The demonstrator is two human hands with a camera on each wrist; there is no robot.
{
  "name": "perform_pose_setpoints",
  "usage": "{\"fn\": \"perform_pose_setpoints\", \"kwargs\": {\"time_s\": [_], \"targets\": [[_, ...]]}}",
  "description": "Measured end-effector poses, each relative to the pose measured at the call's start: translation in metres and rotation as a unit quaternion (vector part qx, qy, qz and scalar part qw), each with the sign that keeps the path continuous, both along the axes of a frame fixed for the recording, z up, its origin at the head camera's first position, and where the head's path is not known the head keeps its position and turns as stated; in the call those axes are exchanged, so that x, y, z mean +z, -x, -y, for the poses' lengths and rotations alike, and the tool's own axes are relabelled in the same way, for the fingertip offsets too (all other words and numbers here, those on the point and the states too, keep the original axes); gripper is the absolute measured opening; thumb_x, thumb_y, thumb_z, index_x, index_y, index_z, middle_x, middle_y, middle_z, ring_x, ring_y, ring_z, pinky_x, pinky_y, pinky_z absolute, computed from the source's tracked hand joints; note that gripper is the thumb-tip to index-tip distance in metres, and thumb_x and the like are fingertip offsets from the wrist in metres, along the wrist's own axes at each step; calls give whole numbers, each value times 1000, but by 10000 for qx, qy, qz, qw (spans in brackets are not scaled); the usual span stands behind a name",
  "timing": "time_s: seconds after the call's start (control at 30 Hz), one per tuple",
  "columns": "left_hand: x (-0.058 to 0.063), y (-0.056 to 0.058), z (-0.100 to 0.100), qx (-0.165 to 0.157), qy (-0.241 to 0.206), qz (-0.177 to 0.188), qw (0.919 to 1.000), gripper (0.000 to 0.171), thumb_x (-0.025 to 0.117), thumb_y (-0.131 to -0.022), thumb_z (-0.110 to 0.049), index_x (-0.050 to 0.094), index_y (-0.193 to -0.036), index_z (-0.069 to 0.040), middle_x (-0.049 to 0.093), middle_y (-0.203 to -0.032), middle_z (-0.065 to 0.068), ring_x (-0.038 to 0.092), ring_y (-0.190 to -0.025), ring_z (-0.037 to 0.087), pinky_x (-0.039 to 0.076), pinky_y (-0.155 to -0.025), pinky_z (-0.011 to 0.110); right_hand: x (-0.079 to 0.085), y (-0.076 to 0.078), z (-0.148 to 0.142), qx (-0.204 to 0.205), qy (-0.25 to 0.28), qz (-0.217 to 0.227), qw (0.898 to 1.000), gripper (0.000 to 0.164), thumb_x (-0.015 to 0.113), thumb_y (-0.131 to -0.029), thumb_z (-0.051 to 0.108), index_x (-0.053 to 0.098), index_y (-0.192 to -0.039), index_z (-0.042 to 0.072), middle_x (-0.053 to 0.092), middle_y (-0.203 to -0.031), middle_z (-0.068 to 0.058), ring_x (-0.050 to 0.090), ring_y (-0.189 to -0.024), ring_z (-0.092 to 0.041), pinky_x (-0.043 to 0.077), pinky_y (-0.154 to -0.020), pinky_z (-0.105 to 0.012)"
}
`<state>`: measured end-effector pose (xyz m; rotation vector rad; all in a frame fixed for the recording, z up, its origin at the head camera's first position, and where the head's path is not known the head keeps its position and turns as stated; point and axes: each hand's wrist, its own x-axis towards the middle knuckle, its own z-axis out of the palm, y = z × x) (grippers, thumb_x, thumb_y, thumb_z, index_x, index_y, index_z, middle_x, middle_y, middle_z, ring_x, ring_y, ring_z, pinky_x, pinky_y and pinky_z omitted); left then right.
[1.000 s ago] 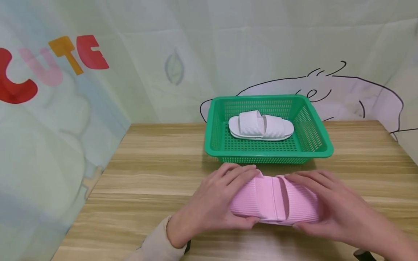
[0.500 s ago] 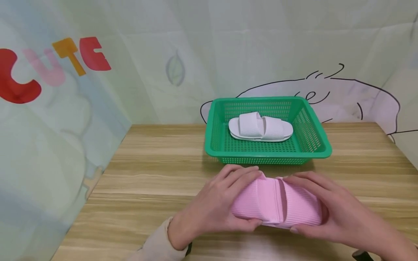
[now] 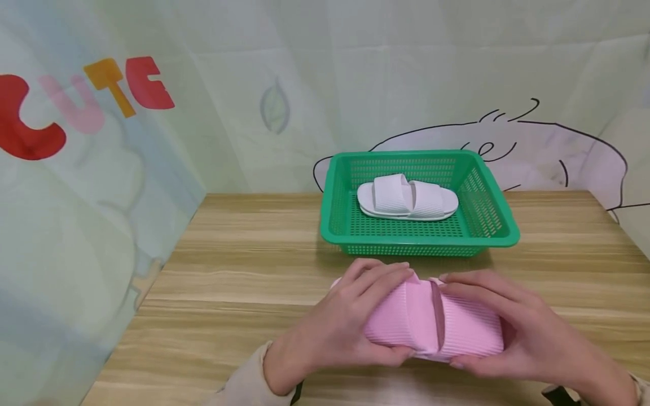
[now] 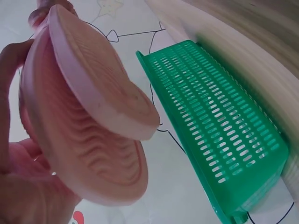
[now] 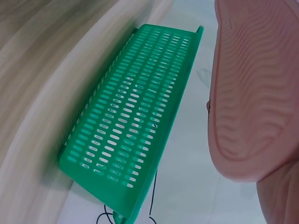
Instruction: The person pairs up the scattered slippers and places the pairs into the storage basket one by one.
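A pair of pink slippers [image 3: 424,316] with ribbed straps is held over the table in front of the basket. My left hand [image 3: 350,327] grips the left end, fingers over the strap's far side and thumb along the near edge. On the right end, my right hand [image 3: 528,332] holds the other strap in the same way. The left wrist view shows two wavy-treaded soles [image 4: 103,158] overlapping, one offset from the other. A single sole [image 5: 257,93] fills the right side of the right wrist view. The hands partly hide both ends of the slippers.
Beyond the hands, a green perforated basket [image 3: 421,241] stands on the wooden table [image 3: 244,270]. White slippers [image 3: 406,197] lie inside it, nested together. A printed cloth backdrop [image 3: 254,73] rises behind and to the left of the table.
Both hands have come slightly nearer the body with the pink slippers. The slippers' right end has tipped lower, the gap between the straps looks narrower, and a pale end now shows behind the left hand.
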<state>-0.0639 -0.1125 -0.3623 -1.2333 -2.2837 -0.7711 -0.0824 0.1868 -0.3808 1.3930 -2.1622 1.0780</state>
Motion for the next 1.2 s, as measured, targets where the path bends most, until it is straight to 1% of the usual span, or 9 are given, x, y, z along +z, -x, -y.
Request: {"fn": "perform_pose_setpoints", "kwargs": {"time_s": [0.33,0.47,0.53,0.6,0.7,0.8,0.9,1.03,1.2], "targets": [[4,-2,-1,93,217,-24,9997,91,94,-74,-45,56,-146,-4,62,-146,8,56,-127,24,51,-108,28,1,-2,0,-21,-102,-70,9999,81,98,-72,46,69,-134,3,65,-135,-9,58,-123,-10,45,-98,-9],[7,-4,1,261,379,97,9989,89,91,-76,-49,56,-148,-11,59,-149,5,53,-131,22,51,-108,31,3,-3,1,37,-134,-272,9995,72,93,-80,47,71,-133,4,62,-138,-14,56,-126,-12,45,-96,-10],[9,-5,3,290,408,208,9985,83,91,-77,-49,58,-146,-15,58,-149,4,52,-132,21,51,-108,31,4,-4,2,-34,-229,-449,9987,68,90,-83,49,72,-133,7,61,-139,-15,55,-125,-14,45,-95,-11],[10,-5,3,273,414,261,9984,78,91,-77,-48,60,-142,-17,58,-149,4,51,-133,21,51,-107,29,7,-7,1,-228,-447,-537,9973,64,85,-86,54,73,-134,13,60,-141,-12,54,-125,-13,45,-94,-10],[11,-4,3,251,395,218,9987,73,91,-77,-47,62,-136,-16,59,-149,5,52,-131,21,51,-107,27,10,-9,1,-392,-595,-740,9947,62,80,-89,59,74,-134,17,62,-142,-11,55,-126,-15,42,-101,-11],[11,-4,3,271,408,158,9987,74,91,-77,-48,62,-137,-14,59,-148,5,52,-131,21,51,-106,25,13,-11,1,-492,-699,-831,9929,65,76,-91,62,73,-137,16,61,-144,-10,54,-128,-17,36,-108,-12],[12,-5,3,274,394,145,9987,75,91,-77,-48,61,-137,-14,59,-147,5,52,-130,20,51,-105,23,15,-13,0,-688,-908,-827,9900,69,75,-90,65,70,-141,19,59,-149,-9,53,-132,-19,30,-112,-12],[14,-5,4,256,365,145,9989,75,92,-77,-47,62,-137,-14,59,-147,5,52,-130,20,52,-104,22,19,-18,-2,-1018,-1456,-582,9824,73,78,-87,65,64,-148,28,53,-157,-2,51,-136,-19,23,-115,-11],[14,-5,5,277,466,217,9983,76,91,-78,-50,62,-139,-15,58,-148,3,51,-131,19,52,-102,20,21,-21,-1,-1169,-1909,-433,9737,73,79,-87,63,59,-151,36,48,-160,3,49,-138,-18,18,-117,-11]]}}
